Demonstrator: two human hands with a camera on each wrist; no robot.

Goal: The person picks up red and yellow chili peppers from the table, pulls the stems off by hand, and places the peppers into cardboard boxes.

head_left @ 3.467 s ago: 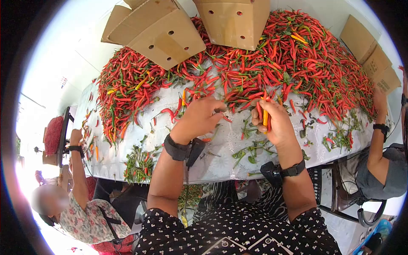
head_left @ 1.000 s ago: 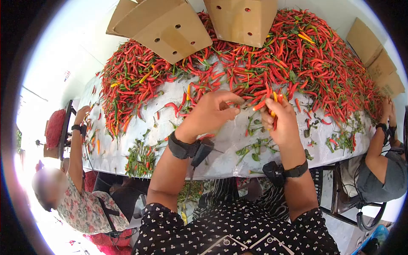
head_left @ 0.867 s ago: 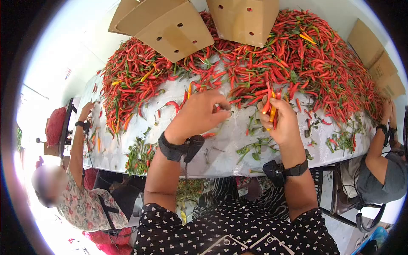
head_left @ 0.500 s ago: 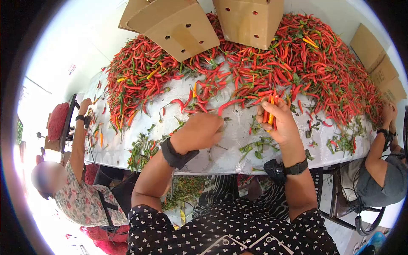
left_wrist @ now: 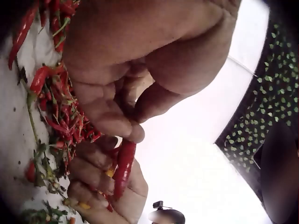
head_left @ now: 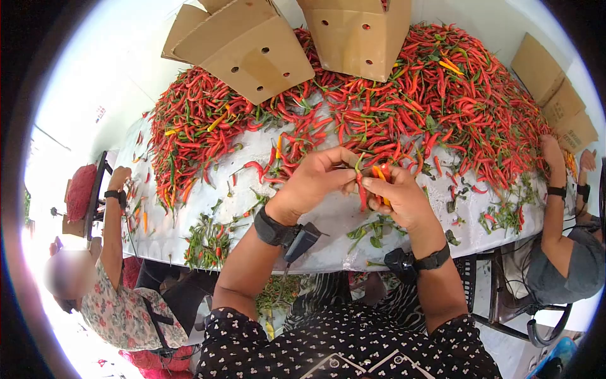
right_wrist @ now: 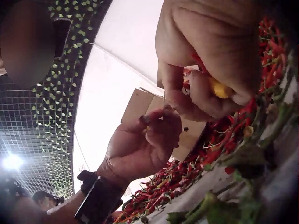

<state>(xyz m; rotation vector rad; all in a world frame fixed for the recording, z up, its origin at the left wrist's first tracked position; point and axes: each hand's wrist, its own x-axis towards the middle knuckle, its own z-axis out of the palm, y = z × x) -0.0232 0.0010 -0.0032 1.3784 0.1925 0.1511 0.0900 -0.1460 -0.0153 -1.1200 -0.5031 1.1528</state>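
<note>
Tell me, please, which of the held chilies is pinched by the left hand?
The red chili with the green stem upward, at the tips of the left hand. The other held chilies, yellow-orange and red, are bunched in the right hand.

Pale table (head_left: 334,254), broad heap of red chillies (head_left: 454,104), small piles of green stems (head_left: 207,241)

Across the table (head_left: 338,252) from me I see a left cardboard box (head_left: 249,57) and a right cardboard box (head_left: 353,41), both with round holes; more cardboard (head_left: 555,95) stands at the right end; on my left is a person in a floral top (head_left: 129,316), near a red sack (head_left: 82,192); on my right, a person in grey (head_left: 562,268).
</note>
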